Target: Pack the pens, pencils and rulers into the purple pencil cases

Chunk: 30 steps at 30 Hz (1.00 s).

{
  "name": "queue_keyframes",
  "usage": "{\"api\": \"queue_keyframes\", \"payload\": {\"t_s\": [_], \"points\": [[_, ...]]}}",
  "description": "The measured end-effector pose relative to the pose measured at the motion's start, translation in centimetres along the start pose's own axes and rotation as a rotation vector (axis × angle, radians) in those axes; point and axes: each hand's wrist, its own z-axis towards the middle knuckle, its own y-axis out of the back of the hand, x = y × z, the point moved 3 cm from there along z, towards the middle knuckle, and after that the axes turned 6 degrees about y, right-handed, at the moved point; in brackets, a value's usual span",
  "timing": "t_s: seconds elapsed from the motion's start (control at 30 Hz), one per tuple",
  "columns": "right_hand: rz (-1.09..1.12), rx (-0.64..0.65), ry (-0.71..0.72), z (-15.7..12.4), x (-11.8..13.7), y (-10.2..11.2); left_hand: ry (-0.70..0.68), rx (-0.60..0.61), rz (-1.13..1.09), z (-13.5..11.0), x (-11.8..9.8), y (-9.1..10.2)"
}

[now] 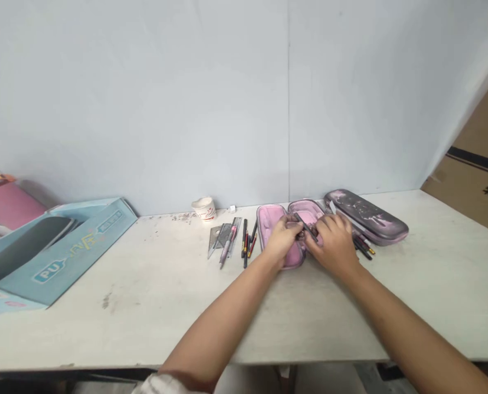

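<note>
Left hand [283, 238]: mine is curved over, knuckles up, fingers [290, 221] bent down into the middle of the open pink pencil case [272, 232]. I cannot tell whether they pinch anything.

Right hand [332, 246]: fingers held together and curved, the tips meeting my left hand's over the case. Whether they grip, I cannot tell.

Between my hands: a slim dark item [306, 225] lies slanted, touched by both hands and partly hidden by them.

Pencil case: open and flat on the white table [145, 323], its pink lining facing up, its two halves side by side beneath my hands.

Right of my hands: a dark case with pink marbling [365, 216] lies just beyond the open one, with a small bunch of pens [364, 247] at its near edge.

Left of my hands: a bunch of black pens [245, 243], a pink pen [227, 247] and a clear set square [215, 241] lie side by side.

Further along the table: a paper cup [204, 208] stands against the pale wall [145, 109], and a pale blue box [63, 257] sits at the left end.

Beyond the table: a cardboard carton [474, 175] leans at the right.
</note>
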Motion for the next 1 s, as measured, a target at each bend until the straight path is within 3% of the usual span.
{"api": "queue_keyframes", "payload": {"t_s": [0.2, 0.37, 0.53, 0.6, 0.73, 0.87, 1.0], "points": [[-0.129, 0.026, -0.122, -1.4, -3.8, -1.5, -0.104, -0.077, 0.585, 3.4, 1.6, -3.7], [-0.209, 0.035, -0.108, -1.7, -3.6, -1.7, -0.301, -0.051, 0.863, 3.4, 1.2, -2.9], [-0.158, 0.062, -0.091, -1.6, -2.9, -1.6, -0.408, -0.226, 1.129, 1.4, -1.5, 2.9], [-0.15, 0.054, -0.075, -1.7, -2.9, -1.7, -0.406, -0.39, 1.299, 0.1, -2.5, 6.2], [-0.22, 0.034, -0.057, -2.0, -3.2, -2.1, -0.222, -0.634, 1.62, -2.6, -2.6, 12.5], [-0.247, 0.04, -0.053, -1.5, -2.7, -2.8, -0.042, -0.6, 1.673, -3.8, -1.2, 16.1], [-0.117, 0.073, -0.047, 0.3, 0.2, -2.6, -0.084, -0.553, 1.542, -3.5, -0.6, 16.9]]}}
